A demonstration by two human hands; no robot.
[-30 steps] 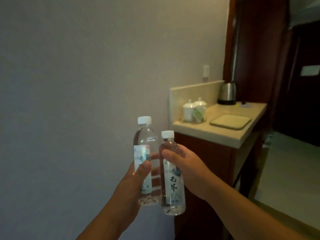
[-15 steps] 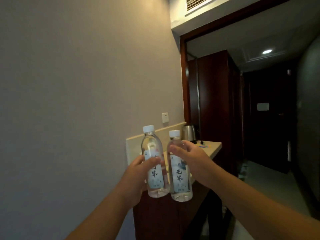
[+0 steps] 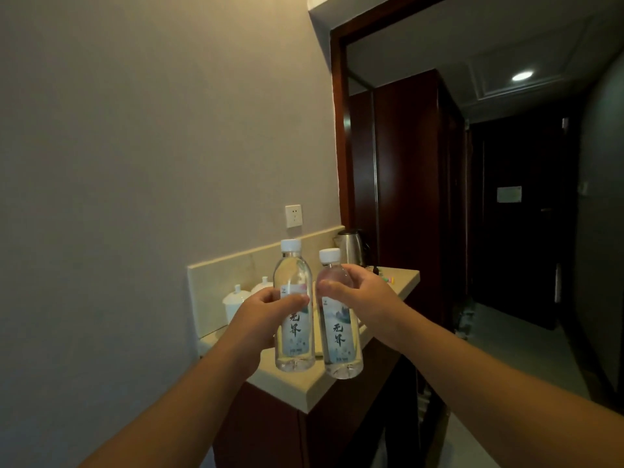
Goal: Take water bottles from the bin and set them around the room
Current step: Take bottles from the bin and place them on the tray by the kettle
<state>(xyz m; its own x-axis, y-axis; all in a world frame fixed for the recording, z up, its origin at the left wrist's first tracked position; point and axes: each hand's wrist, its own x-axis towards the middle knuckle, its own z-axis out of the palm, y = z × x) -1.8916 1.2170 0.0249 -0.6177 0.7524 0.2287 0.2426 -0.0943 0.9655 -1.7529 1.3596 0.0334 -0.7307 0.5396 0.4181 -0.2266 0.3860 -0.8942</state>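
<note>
I hold two clear water bottles upright, side by side, in front of a beige counter (image 3: 401,282). My left hand (image 3: 260,319) grips the left bottle (image 3: 294,339) around its middle. My right hand (image 3: 368,295) grips the right bottle (image 3: 340,342) just below its shoulder. Both bottles have white caps and pale labels with dark characters. Their bases hang in the air above the counter's near corner. The bin is not in view.
On the counter stand two white lidded cups (image 3: 236,302), a steel kettle (image 3: 351,246) and small items near the far end. A wall socket (image 3: 293,215) sits above. Dark wood cabinets (image 3: 412,197) and a dim corridor (image 3: 520,315) lie to the right.
The view has drawn nearer to the counter and tipped, so the lidded cups show again behind the bottles. Both hands keep their hold on the bottles.
</note>
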